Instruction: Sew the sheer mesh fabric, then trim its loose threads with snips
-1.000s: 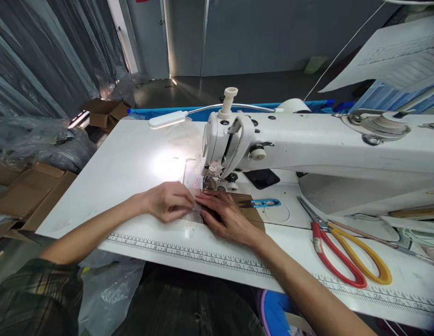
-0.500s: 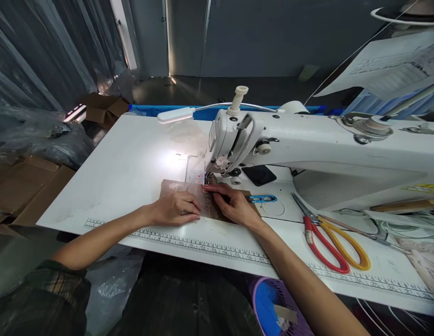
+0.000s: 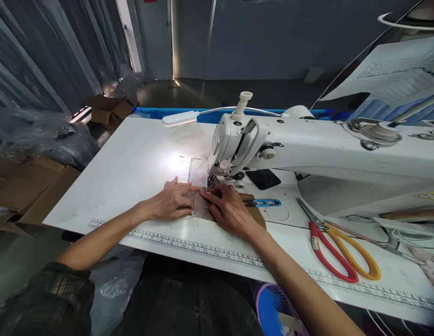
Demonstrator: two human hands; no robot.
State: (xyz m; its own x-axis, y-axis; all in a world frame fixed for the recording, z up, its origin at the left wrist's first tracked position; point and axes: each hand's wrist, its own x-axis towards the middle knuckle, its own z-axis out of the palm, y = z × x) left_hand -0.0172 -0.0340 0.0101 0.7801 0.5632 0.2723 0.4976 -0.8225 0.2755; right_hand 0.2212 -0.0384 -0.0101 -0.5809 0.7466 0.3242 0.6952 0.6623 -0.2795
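Note:
My left hand (image 3: 173, 200) lies on a piece of sheer, pale fabric (image 3: 200, 205), thumb apart and index finger stretched toward the needle area. My right hand (image 3: 233, 207) has bent fingers closed on the fabric's right part, its fingertips just in front of the presser foot (image 3: 210, 182). Both hands' fingertips nearly meet there. The sewing machine (image 3: 252, 144) stands directly behind them. A brown flat sheet (image 3: 258, 214) shows beneath and beside my right hand. Much of the fabric is hidden under my hands.
Blue thread snips (image 3: 268, 203) lie right of my right hand. Large scissors (image 3: 338, 247) with red and yellow handles rest farther right. A black flat object (image 3: 263, 178) is under the machine arm. A printed ruler (image 3: 184, 244) runs along the front edge of the table (image 3: 119, 158).
My left hand has moved up and forward, its fingers spreading over the fabric toward the needle. My right hand's fingers have bent more. The whole view has shifted slightly.

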